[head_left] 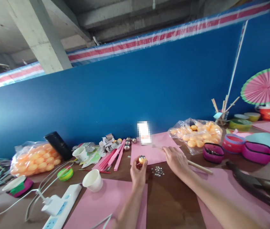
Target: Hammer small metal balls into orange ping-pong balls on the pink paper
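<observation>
Your left hand (pixel 138 173) closes its fingertips around a ball (pixel 142 159), partly silver and partly orange, held up just beyond the palm, while your right hand (pixel 176 160) lies over a wooden-handled tool (pixel 200 167); whether it grips the handle or only rests on it, you cannot tell from here. The work on this ball looks partway along: silver shows on its top, bare orange below. Just beyond your left hand, a few silver-covered balls (pixel 127 147) appear finished, and loose silver pieces (pixel 158 171) lie between your hands, apparently unused. Much seems left, with plain orange balls filling a clear bag (pixel 194 133) beyond your right hand and another bag (pixel 36 159) well off to the left of your left hand. Pink paper (pixel 166 141) lies ahead of both hands. Left of your left hand stand a white cup (pixel 93 180) and, farther out, a power strip (pixel 74 194) with trailing cables, the likeliest snags for that arm. Right of your right hand, a magenta container (pixel 213 152) and a dark curved tool (pixel 237 178) crowd the space near your forearm; the loose pieces could scatter if brushed.
</observation>
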`<action>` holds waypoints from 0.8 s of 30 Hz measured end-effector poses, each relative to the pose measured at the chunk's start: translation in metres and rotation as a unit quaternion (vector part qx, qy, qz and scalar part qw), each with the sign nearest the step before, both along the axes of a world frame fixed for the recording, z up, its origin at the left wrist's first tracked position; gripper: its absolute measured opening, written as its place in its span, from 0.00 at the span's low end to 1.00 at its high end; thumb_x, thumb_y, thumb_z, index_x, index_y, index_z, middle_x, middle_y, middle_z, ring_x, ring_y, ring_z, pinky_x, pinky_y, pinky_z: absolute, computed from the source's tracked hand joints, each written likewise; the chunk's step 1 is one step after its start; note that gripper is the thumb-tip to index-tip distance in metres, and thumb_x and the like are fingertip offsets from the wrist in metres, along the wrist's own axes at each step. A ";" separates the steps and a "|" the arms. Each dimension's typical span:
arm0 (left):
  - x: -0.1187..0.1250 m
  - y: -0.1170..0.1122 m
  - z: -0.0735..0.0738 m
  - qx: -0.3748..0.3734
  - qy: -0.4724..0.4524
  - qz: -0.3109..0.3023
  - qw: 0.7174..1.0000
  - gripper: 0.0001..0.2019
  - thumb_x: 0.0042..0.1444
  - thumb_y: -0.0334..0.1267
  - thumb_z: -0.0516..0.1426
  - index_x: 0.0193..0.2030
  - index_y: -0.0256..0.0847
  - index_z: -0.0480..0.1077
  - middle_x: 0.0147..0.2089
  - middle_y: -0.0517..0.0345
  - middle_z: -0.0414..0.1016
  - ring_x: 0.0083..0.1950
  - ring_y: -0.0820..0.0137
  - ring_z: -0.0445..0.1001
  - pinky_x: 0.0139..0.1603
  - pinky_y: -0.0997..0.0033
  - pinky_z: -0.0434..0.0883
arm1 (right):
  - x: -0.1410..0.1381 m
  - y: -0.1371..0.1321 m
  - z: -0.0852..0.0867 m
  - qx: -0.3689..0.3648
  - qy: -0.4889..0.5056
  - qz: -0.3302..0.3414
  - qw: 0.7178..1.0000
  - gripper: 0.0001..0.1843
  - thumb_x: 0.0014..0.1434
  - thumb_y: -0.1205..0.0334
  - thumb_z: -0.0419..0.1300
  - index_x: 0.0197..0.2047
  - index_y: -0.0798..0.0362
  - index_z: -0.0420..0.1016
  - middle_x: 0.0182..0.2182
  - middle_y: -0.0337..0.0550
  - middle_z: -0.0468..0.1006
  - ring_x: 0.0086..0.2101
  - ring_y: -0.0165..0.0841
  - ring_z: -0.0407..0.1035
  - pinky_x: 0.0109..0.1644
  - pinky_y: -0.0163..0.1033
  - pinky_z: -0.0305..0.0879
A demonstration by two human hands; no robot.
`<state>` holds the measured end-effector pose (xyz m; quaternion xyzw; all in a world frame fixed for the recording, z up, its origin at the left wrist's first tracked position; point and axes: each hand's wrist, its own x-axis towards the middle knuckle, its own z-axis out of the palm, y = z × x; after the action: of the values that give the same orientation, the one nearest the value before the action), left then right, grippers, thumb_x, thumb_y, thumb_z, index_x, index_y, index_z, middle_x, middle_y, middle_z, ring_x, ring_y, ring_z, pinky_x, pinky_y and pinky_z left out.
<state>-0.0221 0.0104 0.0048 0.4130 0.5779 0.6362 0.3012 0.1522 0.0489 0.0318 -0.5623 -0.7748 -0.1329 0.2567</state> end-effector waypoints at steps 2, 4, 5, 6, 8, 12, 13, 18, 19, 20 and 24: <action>0.001 0.000 0.001 -0.004 0.013 0.001 1.000 0.21 0.42 0.43 0.60 0.44 0.37 0.67 0.38 0.52 0.73 0.34 0.71 0.73 0.35 0.74 0.69 | 0.003 0.005 -0.003 -0.034 -0.013 -0.022 0.999 0.13 0.62 0.59 0.44 0.43 0.48 0.67 0.33 0.43 0.72 0.37 0.34 0.63 0.36 0.36 0.52; 0.001 -0.001 0.001 -0.007 0.019 -0.001 1.000 0.21 0.42 0.43 0.60 0.43 0.37 0.67 0.38 0.52 0.73 0.34 0.71 0.72 0.34 0.74 0.69 | 0.006 0.010 -0.006 -0.067 -0.028 -0.041 0.997 0.12 0.61 0.59 0.45 0.42 0.49 0.67 0.35 0.44 0.71 0.38 0.34 0.63 0.37 0.36 0.53; 0.001 -0.001 0.001 -0.006 0.017 -0.003 1.000 0.21 0.42 0.43 0.60 0.43 0.36 0.67 0.38 0.51 0.73 0.34 0.71 0.72 0.34 0.74 0.69 | 0.007 0.012 -0.008 -0.081 -0.035 -0.051 0.995 0.12 0.61 0.59 0.46 0.42 0.49 0.67 0.36 0.45 0.71 0.39 0.35 0.63 0.38 0.36 0.53; 0.001 -0.001 0.001 -0.004 0.012 -0.005 1.000 0.21 0.42 0.43 0.60 0.43 0.36 0.67 0.38 0.51 0.73 0.34 0.71 0.72 0.34 0.74 0.69 | 0.008 0.013 -0.010 -0.092 -0.042 -0.059 0.993 0.11 0.60 0.59 0.47 0.43 0.49 0.67 0.36 0.45 0.70 0.39 0.35 0.63 0.38 0.36 0.53; 0.002 -0.001 0.001 0.005 -0.005 -0.012 1.000 0.21 0.41 0.43 0.61 0.43 0.36 0.67 0.38 0.51 0.73 0.34 0.71 0.73 0.34 0.74 0.69 | 0.009 0.016 -0.013 -0.106 -0.053 -0.072 0.990 0.11 0.60 0.60 0.47 0.42 0.49 0.68 0.37 0.46 0.70 0.39 0.36 0.63 0.38 0.37 0.53; 0.002 0.000 -0.002 0.011 -0.031 -0.022 0.999 0.22 0.40 0.43 0.61 0.43 0.37 0.67 0.38 0.51 0.73 0.33 0.72 0.73 0.34 0.74 0.70 | 0.011 0.020 -0.017 -0.109 -0.061 -0.079 0.989 0.12 0.60 0.61 0.46 0.41 0.50 0.68 0.36 0.46 0.70 0.39 0.37 0.63 0.37 0.37 0.54; 0.001 0.000 -0.003 0.009 -0.035 -0.024 0.999 0.22 0.41 0.43 0.61 0.43 0.37 0.67 0.38 0.51 0.73 0.33 0.72 0.73 0.35 0.74 0.70 | 0.011 0.020 -0.018 -0.105 -0.061 -0.078 0.990 0.12 0.60 0.61 0.46 0.40 0.51 0.69 0.36 0.47 0.70 0.38 0.37 0.63 0.37 0.37 0.55; 0.001 0.002 -0.005 0.008 -0.038 -0.030 0.999 0.22 0.40 0.43 0.62 0.43 0.37 0.67 0.39 0.51 0.73 0.34 0.73 0.73 0.35 0.74 0.70 | 0.013 0.019 -0.019 -0.074 -0.050 -0.063 0.994 0.10 0.58 0.64 0.49 0.38 0.52 0.70 0.33 0.50 0.71 0.36 0.38 0.64 0.33 0.38 0.55; 0.001 0.002 -0.006 0.010 -0.037 -0.031 0.999 0.22 0.40 0.43 0.62 0.43 0.37 0.67 0.39 0.51 0.73 0.33 0.73 0.72 0.35 0.74 0.70 | 0.013 0.019 -0.020 -0.070 -0.047 -0.061 0.995 0.10 0.58 0.65 0.49 0.38 0.52 0.70 0.33 0.51 0.71 0.36 0.39 0.64 0.33 0.38 0.56; 0.002 0.002 -0.006 0.011 -0.037 -0.032 0.999 0.22 0.40 0.44 0.62 0.43 0.37 0.67 0.39 0.51 0.73 0.33 0.73 0.72 0.35 0.75 0.69 | 0.013 0.019 -0.020 -0.068 -0.044 -0.058 0.995 0.10 0.58 0.66 0.49 0.38 0.52 0.70 0.33 0.51 0.71 0.36 0.39 0.64 0.33 0.38 0.56; 0.002 0.002 -0.007 0.011 -0.027 -0.035 0.999 0.22 0.41 0.44 0.61 0.44 0.37 0.67 0.40 0.50 0.73 0.34 0.72 0.72 0.35 0.75 0.69 | 0.013 0.018 -0.020 -0.056 -0.016 -0.039 0.998 0.10 0.58 0.67 0.49 0.38 0.51 0.71 0.35 0.50 0.71 0.37 0.37 0.64 0.37 0.39 0.56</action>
<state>-0.0206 0.0127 -0.0021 0.4187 0.5481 0.6424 0.3340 0.1649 0.0668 0.0123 -0.6030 -0.7628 -0.1085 0.2068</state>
